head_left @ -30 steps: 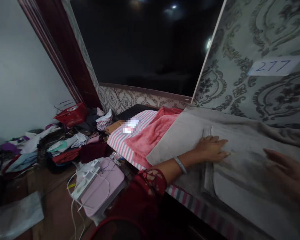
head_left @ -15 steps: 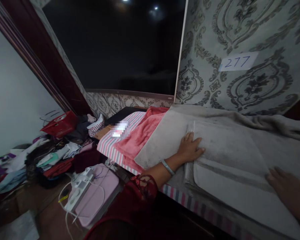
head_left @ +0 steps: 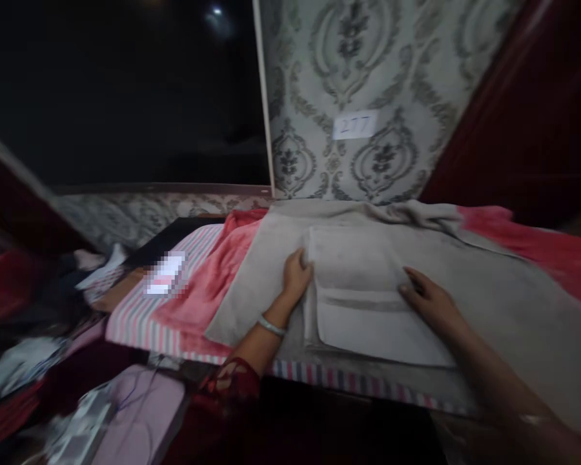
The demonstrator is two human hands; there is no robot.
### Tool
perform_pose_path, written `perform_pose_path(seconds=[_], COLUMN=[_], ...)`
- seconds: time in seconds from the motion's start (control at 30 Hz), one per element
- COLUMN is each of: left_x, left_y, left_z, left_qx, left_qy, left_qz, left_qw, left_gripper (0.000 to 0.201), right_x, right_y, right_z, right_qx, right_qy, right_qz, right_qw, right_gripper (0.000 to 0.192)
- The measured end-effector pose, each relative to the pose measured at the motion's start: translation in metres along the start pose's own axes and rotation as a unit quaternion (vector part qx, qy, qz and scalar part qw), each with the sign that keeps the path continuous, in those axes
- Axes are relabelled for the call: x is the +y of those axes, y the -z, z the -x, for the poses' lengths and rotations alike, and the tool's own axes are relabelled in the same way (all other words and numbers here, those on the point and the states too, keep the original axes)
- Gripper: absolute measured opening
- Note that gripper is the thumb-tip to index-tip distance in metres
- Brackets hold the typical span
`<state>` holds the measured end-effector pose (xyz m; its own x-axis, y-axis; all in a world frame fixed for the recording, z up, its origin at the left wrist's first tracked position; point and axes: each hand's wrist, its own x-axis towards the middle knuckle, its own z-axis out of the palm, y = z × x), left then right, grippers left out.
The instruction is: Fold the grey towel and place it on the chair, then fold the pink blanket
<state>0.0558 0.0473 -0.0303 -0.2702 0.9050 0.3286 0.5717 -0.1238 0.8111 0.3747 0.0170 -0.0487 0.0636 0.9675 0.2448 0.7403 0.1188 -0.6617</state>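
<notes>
A folded grey cloth (head_left: 358,268) lies on a larger spread grey blanket (head_left: 484,310). My left hand (head_left: 296,278), with a bracelet at the wrist, is at the folded cloth's left edge, its fingers curled against the layers there. At the opposite edge, my right hand (head_left: 430,302) has its thumb and forefinger bent on the cloth's border; motion blurs the fingertips. Pink-red plush fabric (head_left: 213,274) shows from beneath the blanket on the left, and more red fabric (head_left: 552,252) on the right. A striped cover (head_left: 130,320) lies under all of it.
A large dark screen (head_left: 140,97) and a patterned wall with a paper marked 277 (head_left: 356,124) stand behind. A bright, pixelated item (head_left: 167,274) lies on the striped cover. At lower left are heaped clothes (head_left: 19,374), a power strip (head_left: 84,423) and a pink case (head_left: 145,407).
The view has turned right. My hands have gone from lying flat with spread fingers to curled at the folded cloth's two side edges. Red fabric at right has come into view.
</notes>
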Motion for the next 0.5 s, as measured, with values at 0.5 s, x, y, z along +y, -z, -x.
perform_pose_path(seconds=[0.5], left_x=[0.011], left_y=[0.014], left_z=[-0.016], left_qx=[-0.111], left_qy=[0.023], left_qz=[-0.076], left_qw=[0.991], left_gripper=[0.084], right_x=[-0.006], right_y=[0.009], right_z=[-0.014], right_qx=[-0.072], right_qy=[-0.158], right_qz=[-0.25], right_qw=[0.952], right_gripper=[0.059])
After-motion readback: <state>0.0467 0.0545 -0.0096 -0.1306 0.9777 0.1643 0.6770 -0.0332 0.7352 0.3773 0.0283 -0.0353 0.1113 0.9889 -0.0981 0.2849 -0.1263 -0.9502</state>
